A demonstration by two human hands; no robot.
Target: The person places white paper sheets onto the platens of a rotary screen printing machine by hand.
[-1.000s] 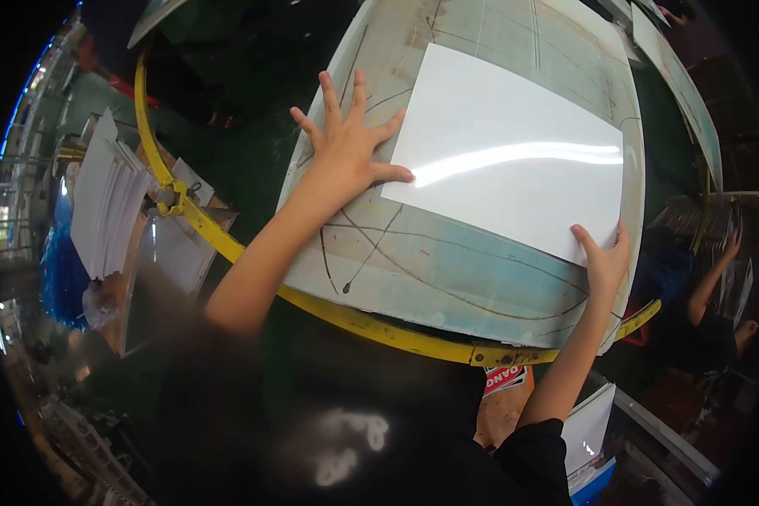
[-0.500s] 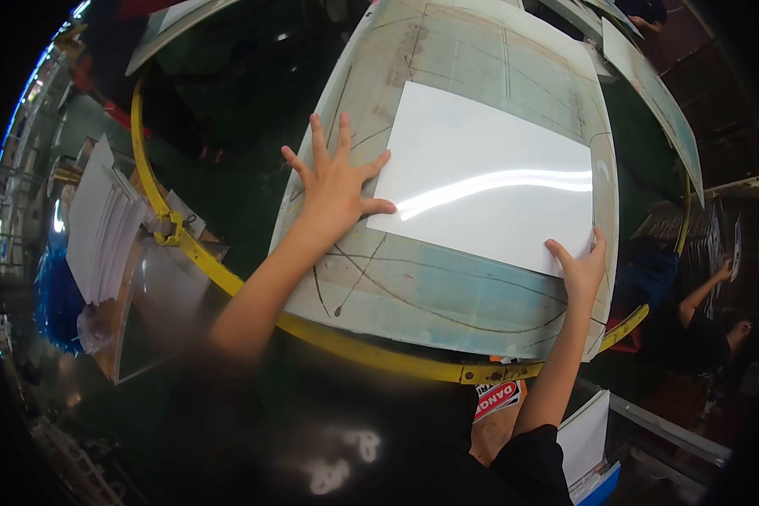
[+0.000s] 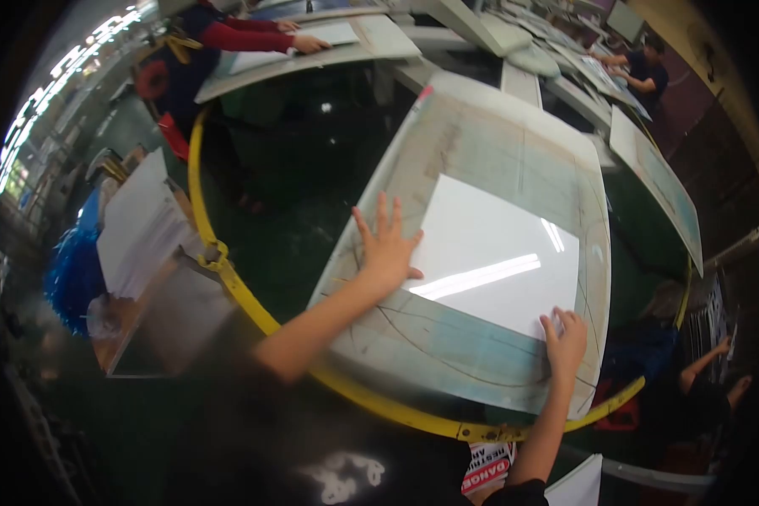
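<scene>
A glossy white sheet (image 3: 489, 244) lies on a worn, pale blue-grey board (image 3: 447, 354) with dark curved lines, and bright light reflects off it. At the sheet's left edge is my left hand (image 3: 386, 253), its fingers spread, the thumb and index finger beside the edge. My right hand (image 3: 565, 337) is at the lower right corner of the sheet, fingers bent and touching the corner; whether they pinch it cannot be made out.
A yellow curved rail (image 3: 354, 395) runs round the board. Stacked white sheets (image 3: 143, 228) stand at left near blue tinsel (image 3: 74, 261). A person in red sleeves (image 3: 244, 35) works at another board (image 3: 379, 40). Other people are at the upper right (image 3: 645, 72) and right edge.
The view has tilted up, showing more of the far boards and people. The sheet and board appear lower in view. The fingers of my right hand have drawn closer together.
</scene>
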